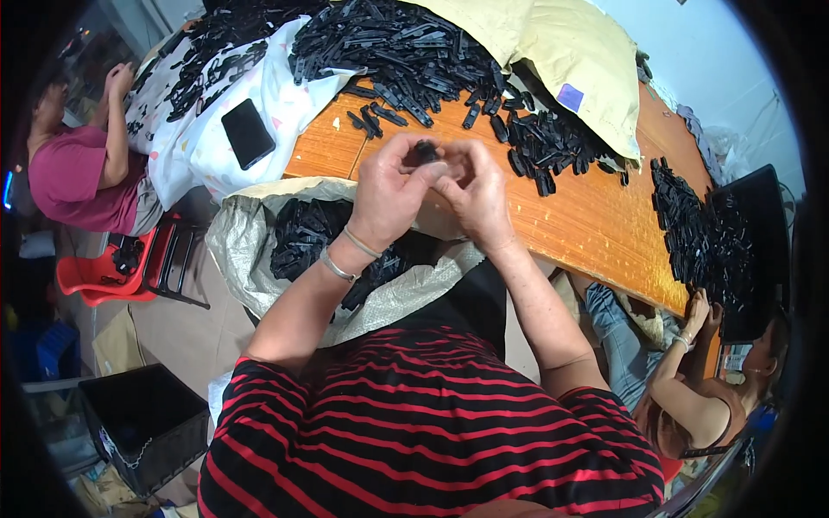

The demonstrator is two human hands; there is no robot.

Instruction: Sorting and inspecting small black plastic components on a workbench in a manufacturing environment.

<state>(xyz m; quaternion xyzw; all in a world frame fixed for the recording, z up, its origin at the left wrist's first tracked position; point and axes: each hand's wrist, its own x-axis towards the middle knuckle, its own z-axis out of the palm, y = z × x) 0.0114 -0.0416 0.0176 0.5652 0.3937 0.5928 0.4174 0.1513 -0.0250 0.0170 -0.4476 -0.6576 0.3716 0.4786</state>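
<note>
My left hand is closed on a small black plastic part, held up over the near edge of the table. Close against it, my right hand has its fingers curled and its thumb meeting the left thumb. Whatever sits in the right fingers is hidden. Below my wrists a white woven sack gapes, with many long black plastic pieces inside. Beyond my hands a big heap of similar black pieces covers the orange-brown wooden table.
A yellow paper sack lies behind smaller piles. At left, a dark phone rests on white patterned cloth; a person sits beyond. Another person handles black pieces at right, by a black tray. A black crate stands lower left.
</note>
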